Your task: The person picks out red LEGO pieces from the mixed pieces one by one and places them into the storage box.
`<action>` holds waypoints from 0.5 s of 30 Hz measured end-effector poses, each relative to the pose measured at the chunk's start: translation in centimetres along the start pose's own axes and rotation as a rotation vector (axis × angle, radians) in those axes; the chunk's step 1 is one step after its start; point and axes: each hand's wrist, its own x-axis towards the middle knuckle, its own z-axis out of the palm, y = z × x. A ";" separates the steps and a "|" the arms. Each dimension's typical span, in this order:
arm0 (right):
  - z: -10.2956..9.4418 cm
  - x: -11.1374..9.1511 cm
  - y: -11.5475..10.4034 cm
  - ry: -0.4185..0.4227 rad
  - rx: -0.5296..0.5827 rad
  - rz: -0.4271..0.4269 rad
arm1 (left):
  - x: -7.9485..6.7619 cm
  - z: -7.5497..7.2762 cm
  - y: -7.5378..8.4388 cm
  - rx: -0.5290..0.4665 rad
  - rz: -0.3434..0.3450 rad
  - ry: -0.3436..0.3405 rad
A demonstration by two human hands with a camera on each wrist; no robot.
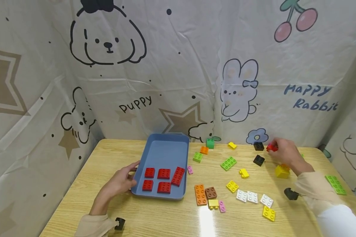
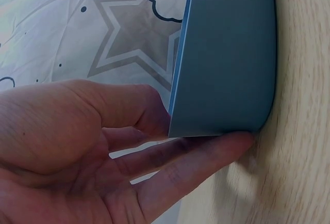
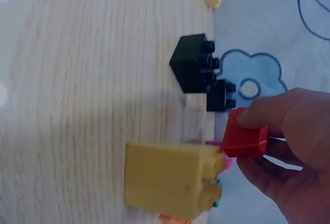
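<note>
A blue tray [image 1: 166,148] holds several red bricks [image 1: 164,173] in its near half. My left hand [image 1: 121,179] grips the tray's left side, and in the left wrist view its thumb is at the rim with a finger along the outer wall [image 2: 227,59]. At the back right of the table, my right hand [image 1: 289,154] pinches a red brick [image 3: 245,136] between thumb and fingers. Two black bricks [image 1: 258,160] lie just left of that hand. A tall yellow brick [image 1: 281,171] stands below the right wrist, partly covered by it.
Loose bricks lie right of the tray: green [image 1: 228,163], orange [image 1: 200,195], brown [image 1: 211,193], white [image 1: 252,197], yellow [image 1: 268,213] and pink [image 1: 222,206]. A long green brick [image 1: 336,185] is near the right edge. A printed cloth [image 1: 172,82] hangs behind the table.
</note>
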 end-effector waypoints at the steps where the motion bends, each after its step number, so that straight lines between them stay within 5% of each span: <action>1: 0.0 -0.1 -0.3 0.000 0.002 -0.007 | 0.0 0.0 0.0 0.000 0.001 0.000; 15: 0.1 -0.5 -7.4 0.046 -0.029 -0.221 | 0.0 0.1 0.0 0.010 0.005 0.006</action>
